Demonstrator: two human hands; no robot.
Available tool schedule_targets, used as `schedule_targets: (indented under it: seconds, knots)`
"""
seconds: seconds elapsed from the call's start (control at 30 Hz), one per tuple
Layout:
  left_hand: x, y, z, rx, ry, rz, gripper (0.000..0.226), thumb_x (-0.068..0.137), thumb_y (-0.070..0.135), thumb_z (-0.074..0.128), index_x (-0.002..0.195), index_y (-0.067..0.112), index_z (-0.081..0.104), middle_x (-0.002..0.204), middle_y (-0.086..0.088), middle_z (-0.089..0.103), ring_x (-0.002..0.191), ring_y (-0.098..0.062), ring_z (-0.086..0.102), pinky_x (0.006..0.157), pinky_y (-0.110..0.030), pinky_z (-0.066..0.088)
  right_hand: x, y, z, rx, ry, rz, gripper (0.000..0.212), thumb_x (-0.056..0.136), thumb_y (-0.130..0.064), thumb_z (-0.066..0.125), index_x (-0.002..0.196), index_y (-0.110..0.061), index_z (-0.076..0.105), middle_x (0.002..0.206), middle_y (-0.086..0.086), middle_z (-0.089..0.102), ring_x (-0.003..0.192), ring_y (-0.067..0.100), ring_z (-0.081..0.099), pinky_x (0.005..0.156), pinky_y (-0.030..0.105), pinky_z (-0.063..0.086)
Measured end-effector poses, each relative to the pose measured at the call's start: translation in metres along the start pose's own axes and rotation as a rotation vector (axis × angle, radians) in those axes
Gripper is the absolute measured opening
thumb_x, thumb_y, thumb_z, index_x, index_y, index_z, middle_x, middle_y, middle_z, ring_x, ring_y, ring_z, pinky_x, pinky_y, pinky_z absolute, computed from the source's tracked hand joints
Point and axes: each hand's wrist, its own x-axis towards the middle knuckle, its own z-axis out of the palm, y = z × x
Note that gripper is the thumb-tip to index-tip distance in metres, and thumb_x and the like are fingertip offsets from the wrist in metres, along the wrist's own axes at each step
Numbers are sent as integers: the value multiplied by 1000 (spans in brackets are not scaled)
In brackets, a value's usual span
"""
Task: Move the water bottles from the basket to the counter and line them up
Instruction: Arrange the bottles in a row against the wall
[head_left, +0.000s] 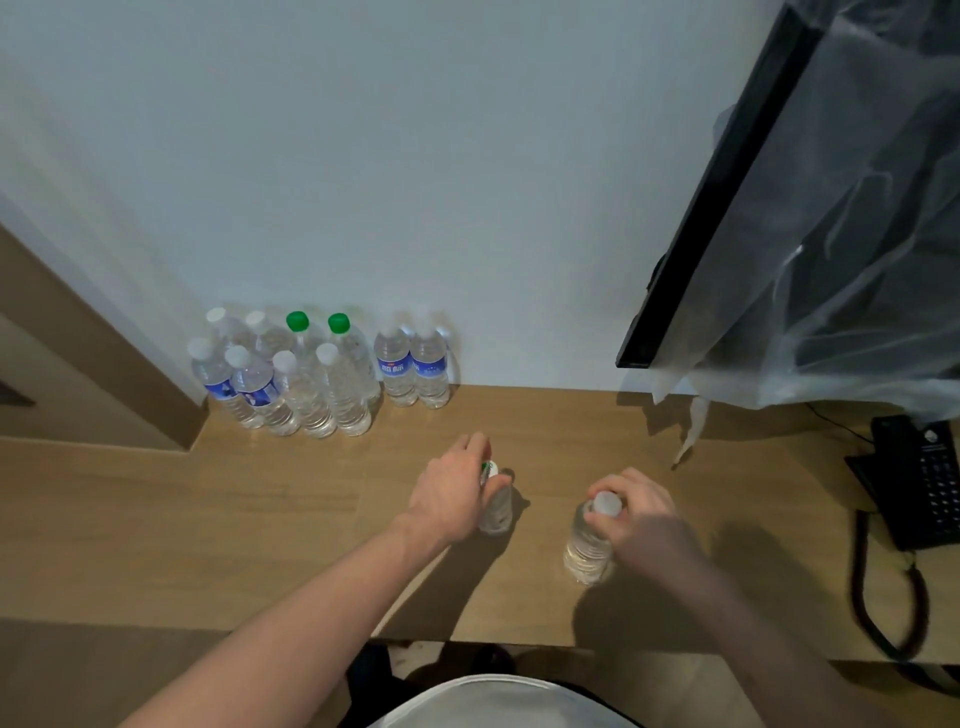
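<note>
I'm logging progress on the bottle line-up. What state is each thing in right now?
Left hand: gripping a bottle with a green-marked cap, upright on the counter.
Right hand: gripping a white-capped bottle, upright.
Bottle cluster: standing capped against the wall.
Telephone: handset on cradle.

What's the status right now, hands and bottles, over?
Left hand gripping a green-capped bottle, right hand gripping a white-capped bottle. Both upright on the counter. Ten bottles grouped at the wall. Path clear.
</note>
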Motion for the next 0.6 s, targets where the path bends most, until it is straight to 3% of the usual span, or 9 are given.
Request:
schedule_targets:
  seconds: [0.1,0.2,0.4,0.6]
  knots:
    - [2,1,-2,-46,-30,51,27,102,25,63,127,20,58,133,1,59,113,-26,67,96,-43,60,9,-4,-4,-27,-8,14,11,94,-30,76,101,-35,70,109,-16,59,110,11,53,95,35,44]
    - [1,-3,-3,-13,-41,40,30,99,14,67,129,18,63,135,1,57,118,-25,64,102,-41,56,15,-5,-8,-46,-9,12,16,93,-27,79,105,-35,72,111,-15,60,112,12,56,93,29,41]
    - [5,-24,-11,-11,2,23,21,100,17,67,121,21,65,125,4,60,113,-21,63,96,-32,51,23,-22,-17,100,45,-97,16,95,-28,77,101,-41,70,110,-23,60,106,8,59,92,34,52]
    - [17,-45,-44,75,84,72,27,102,17,63,128,20,60,133,2,61,113,-24,65,96,-40,54,44,-58,-18,100,41,-258,17,94,-29,78,104,-41,71,112,-25,62,106,5,58,97,37,51]
